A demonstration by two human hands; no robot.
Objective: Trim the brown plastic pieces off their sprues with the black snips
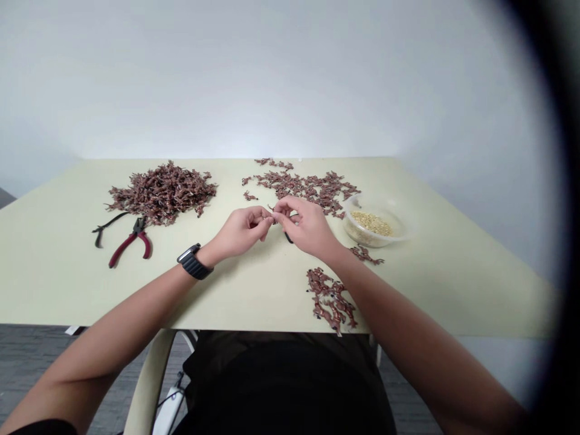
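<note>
My left hand [243, 231] and my right hand [307, 225] meet over the middle of the table, thumbs and fingers pinched together. Between their fingertips a bit of a small brown figurine [270, 208] shows; most of it is covered by the fingers. A slim dark object [289, 238] pokes out beneath my right hand, and I cannot tell whether that hand grips it. Just beyond the hands lies a loose spread of similar brown figurines [324, 190]. A smaller group of them [330, 299] lies near the front edge, beside my right forearm.
At the left stands a large heap of brown figurines [163, 192]. Red-handled pliers [131, 243] and a thin black tool [109, 225] lie before it. A clear plastic bowl [401, 226] with small gold-coloured pieces [371, 223] stands right. Figurines [366, 255] lie by the bowl.
</note>
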